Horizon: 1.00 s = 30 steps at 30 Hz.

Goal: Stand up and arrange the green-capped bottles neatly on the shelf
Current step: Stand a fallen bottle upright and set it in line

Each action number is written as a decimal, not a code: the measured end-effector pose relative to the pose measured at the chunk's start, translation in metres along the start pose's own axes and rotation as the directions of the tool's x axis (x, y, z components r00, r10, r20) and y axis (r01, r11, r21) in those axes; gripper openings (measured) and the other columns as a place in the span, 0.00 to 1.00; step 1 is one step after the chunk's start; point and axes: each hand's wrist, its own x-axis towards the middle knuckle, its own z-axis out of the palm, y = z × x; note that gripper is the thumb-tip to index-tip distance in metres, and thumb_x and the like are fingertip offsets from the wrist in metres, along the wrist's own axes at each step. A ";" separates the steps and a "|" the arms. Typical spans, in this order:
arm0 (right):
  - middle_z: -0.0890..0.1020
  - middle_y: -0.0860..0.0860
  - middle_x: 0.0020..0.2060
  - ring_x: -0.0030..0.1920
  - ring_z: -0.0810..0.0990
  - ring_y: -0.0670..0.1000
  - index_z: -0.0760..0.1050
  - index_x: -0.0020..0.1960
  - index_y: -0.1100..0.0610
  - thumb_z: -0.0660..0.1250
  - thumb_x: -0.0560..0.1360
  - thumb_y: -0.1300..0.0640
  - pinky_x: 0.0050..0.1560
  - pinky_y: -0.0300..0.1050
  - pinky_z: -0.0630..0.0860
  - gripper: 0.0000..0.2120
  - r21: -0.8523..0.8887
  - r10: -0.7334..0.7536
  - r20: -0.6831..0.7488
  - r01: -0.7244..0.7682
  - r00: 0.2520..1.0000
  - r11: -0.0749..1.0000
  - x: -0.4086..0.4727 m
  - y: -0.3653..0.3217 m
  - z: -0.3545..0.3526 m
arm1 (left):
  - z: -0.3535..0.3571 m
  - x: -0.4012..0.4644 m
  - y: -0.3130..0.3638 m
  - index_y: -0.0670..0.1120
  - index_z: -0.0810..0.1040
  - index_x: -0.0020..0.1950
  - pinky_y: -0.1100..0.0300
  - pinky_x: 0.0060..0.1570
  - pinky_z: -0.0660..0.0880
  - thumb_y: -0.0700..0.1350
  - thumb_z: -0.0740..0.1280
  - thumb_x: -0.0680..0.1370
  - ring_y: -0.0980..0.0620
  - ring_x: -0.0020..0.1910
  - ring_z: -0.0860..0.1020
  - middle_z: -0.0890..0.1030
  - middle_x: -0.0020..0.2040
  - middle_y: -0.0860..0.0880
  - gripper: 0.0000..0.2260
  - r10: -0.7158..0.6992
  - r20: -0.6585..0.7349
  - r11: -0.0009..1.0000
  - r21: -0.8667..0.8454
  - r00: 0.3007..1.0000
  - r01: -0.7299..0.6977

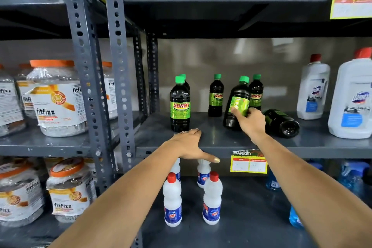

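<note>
Right hand (251,122) grips tilted green-capped bottle (237,102) mid-shelf (221,143); left hand (189,143) flat on front edge; fallen bottle (281,123) lies beside it.

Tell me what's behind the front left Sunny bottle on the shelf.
Behind the front left Sunny bottle, another green cap and a sliver of dark shoulder show, so a second bottle stands there. Its label and base are covered.

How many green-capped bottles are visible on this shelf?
6: front-left upright, one mostly hidden behind it, centre-back, tilted in the right hand, upright behind that, one lying down, cap unseen.
</note>
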 end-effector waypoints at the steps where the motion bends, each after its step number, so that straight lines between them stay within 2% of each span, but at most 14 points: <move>1: 0.84 0.55 0.45 0.48 0.83 0.58 0.78 0.52 0.59 0.71 0.69 0.36 0.50 0.53 0.80 0.26 -0.018 -0.045 0.018 0.046 0.999 0.999 0.001 0.002 0.001 | -0.001 -0.001 0.001 0.46 0.51 0.81 0.49 0.72 0.58 0.78 0.63 0.64 0.47 0.77 0.56 0.53 0.81 0.49 0.56 0.007 -0.003 1.000 -0.004 1.000 -0.007; 3: 0.84 0.54 0.48 0.49 0.83 0.56 0.75 0.57 0.58 0.73 0.69 0.38 0.50 0.53 0.80 0.27 -0.039 -0.107 0.075 0.110 0.991 0.993 0.000 0.002 0.002 | -0.004 -0.004 0.003 0.46 0.51 0.80 0.50 0.72 0.57 0.77 0.62 0.66 0.47 0.77 0.56 0.53 0.81 0.49 0.54 0.014 -0.009 1.000 -0.010 1.000 -0.015; 6: 0.82 0.52 0.50 0.50 0.81 0.53 0.72 0.61 0.58 0.75 0.70 0.43 0.51 0.46 0.77 0.28 0.007 -0.134 0.179 0.135 0.975 0.991 -0.002 0.004 0.004 | -0.005 -0.006 0.004 0.46 0.49 0.81 0.49 0.72 0.56 0.77 0.61 0.66 0.47 0.78 0.54 0.51 0.81 0.49 0.54 0.003 0.008 1.000 -0.007 1.000 -0.003; 9: 0.80 0.50 0.54 0.56 0.79 0.52 0.69 0.63 0.56 0.75 0.71 0.50 0.57 0.44 0.73 0.26 0.120 -0.084 0.284 0.051 0.955 0.991 -0.003 -0.001 0.004 | -0.004 -0.007 0.004 0.45 0.50 0.81 0.49 0.73 0.58 0.78 0.60 0.65 0.46 0.78 0.55 0.51 0.81 0.48 0.55 -0.004 0.002 1.000 0.007 1.000 0.004; 12: 0.77 0.50 0.55 0.63 0.74 0.53 0.68 0.65 0.56 0.71 0.73 0.64 0.61 0.46 0.66 0.23 0.258 -0.031 0.416 -0.085 0.909 0.963 0.002 -0.008 0.002 | -0.003 -0.005 0.003 0.45 0.49 0.81 0.49 0.73 0.57 0.78 0.60 0.66 0.46 0.78 0.55 0.51 0.81 0.48 0.55 0.006 -0.005 1.000 0.013 1.000 -0.006; 14: 0.80 0.51 0.53 0.63 0.77 0.54 0.71 0.61 0.53 0.72 0.70 0.67 0.61 0.45 0.68 0.23 0.232 -0.062 0.414 -0.040 0.908 0.972 0.008 -0.009 0.001 | -0.002 -0.003 0.002 0.45 0.49 0.81 0.49 0.73 0.57 0.79 0.60 0.65 0.47 0.78 0.54 0.51 0.81 0.49 0.56 0.005 -0.004 1.000 0.009 1.000 -0.004; 16: 0.82 0.50 0.52 0.58 0.80 0.53 0.72 0.60 0.52 0.79 0.66 0.62 0.61 0.46 0.73 0.27 0.189 -0.099 0.376 0.028 0.921 0.982 0.013 -0.007 0.002 | 0.001 0.000 0.000 0.46 0.48 0.81 0.49 0.73 0.56 0.80 0.58 0.64 0.48 0.78 0.53 0.50 0.81 0.50 0.57 0.001 -0.006 1.000 0.020 1.000 -0.001; 18: 0.81 0.50 0.53 0.55 0.80 0.51 0.70 0.60 0.53 0.82 0.62 0.57 0.60 0.47 0.74 0.31 0.171 -0.108 0.348 0.050 0.931 0.984 0.013 -0.003 0.006 | 0.002 0.002 -0.001 0.47 0.49 0.81 0.49 0.72 0.58 0.81 0.57 0.63 0.48 0.78 0.54 0.50 0.81 0.50 0.57 -0.001 -0.015 0.999 0.037 1.000 0.001; 22: 0.80 0.57 0.59 0.56 0.79 0.53 0.67 0.66 0.59 0.74 0.70 0.65 0.53 0.42 0.72 0.28 0.357 -0.103 0.347 -0.030 0.932 0.934 0.012 -0.001 0.013 | 0.003 0.003 -0.004 0.47 0.48 0.81 0.49 0.72 0.58 0.82 0.56 0.63 0.49 0.78 0.54 0.50 0.81 0.51 0.57 -0.005 -0.020 0.999 0.047 1.000 0.006; 26: 0.81 0.53 0.57 0.55 0.80 0.50 0.68 0.65 0.56 0.80 0.65 0.59 0.60 0.46 0.74 0.33 0.334 -0.121 0.329 0.005 0.937 0.943 0.014 0.004 0.016 | 0.004 0.001 -0.003 0.48 0.48 0.81 0.50 0.72 0.58 0.81 0.57 0.64 0.49 0.78 0.53 0.49 0.81 0.52 0.56 -0.016 -0.016 0.999 0.036 1.000 0.016; 30: 0.80 0.56 0.59 0.60 0.79 0.56 0.67 0.69 0.59 0.72 0.70 0.68 0.62 0.46 0.71 0.30 0.376 -0.140 0.381 -0.015 0.914 0.926 0.016 0.005 0.016 | 0.002 -0.002 -0.001 0.48 0.48 0.81 0.50 0.73 0.56 0.79 0.59 0.65 0.49 0.79 0.52 0.49 0.81 0.52 0.55 -0.020 -0.015 0.999 0.028 1.000 0.021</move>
